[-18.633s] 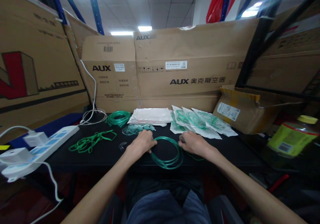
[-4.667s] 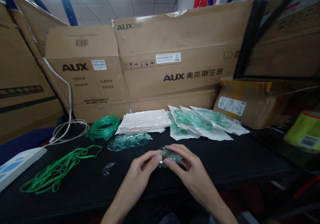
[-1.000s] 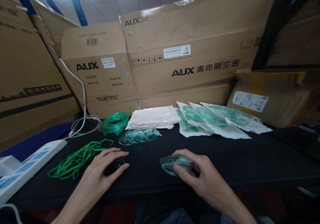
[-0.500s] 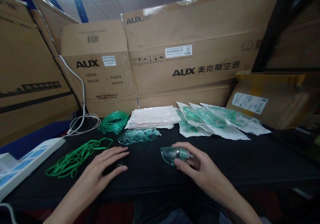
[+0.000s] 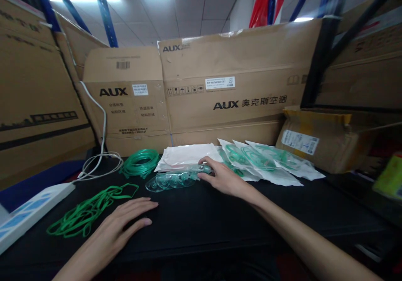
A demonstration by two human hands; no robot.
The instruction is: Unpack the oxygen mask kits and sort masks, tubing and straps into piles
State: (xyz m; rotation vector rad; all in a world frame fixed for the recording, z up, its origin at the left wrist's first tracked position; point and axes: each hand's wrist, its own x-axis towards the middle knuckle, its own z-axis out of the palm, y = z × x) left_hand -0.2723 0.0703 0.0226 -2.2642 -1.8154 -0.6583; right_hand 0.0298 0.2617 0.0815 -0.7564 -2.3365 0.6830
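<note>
My right hand (image 5: 221,177) reaches forward over the black table (image 5: 204,226). Its fingers are closed on a clear green-tinted mask (image 5: 203,169) at the right end of a row of nested clear masks (image 5: 168,180). My left hand (image 5: 121,226) lies flat on the table near the front edge, fingers stretched out and holding nothing. It rests just right of a loose pile of green elastic straps (image 5: 84,212). Whatever lies under its palm is hidden.
Behind the masks lie a stack of white plastic bags (image 5: 185,153), a coil of green tubing (image 5: 140,163) and several sealed bags with green tubing (image 5: 266,159). A white power strip (image 5: 28,210) and white cable (image 5: 100,160) sit left. AUX cardboard boxes (image 5: 235,84) wall the back; a brown parcel (image 5: 317,140) stands right.
My right hand has carried the clear mask from the table's front forward to the right end of the mask row. The left hand has stayed flat near the straps.
</note>
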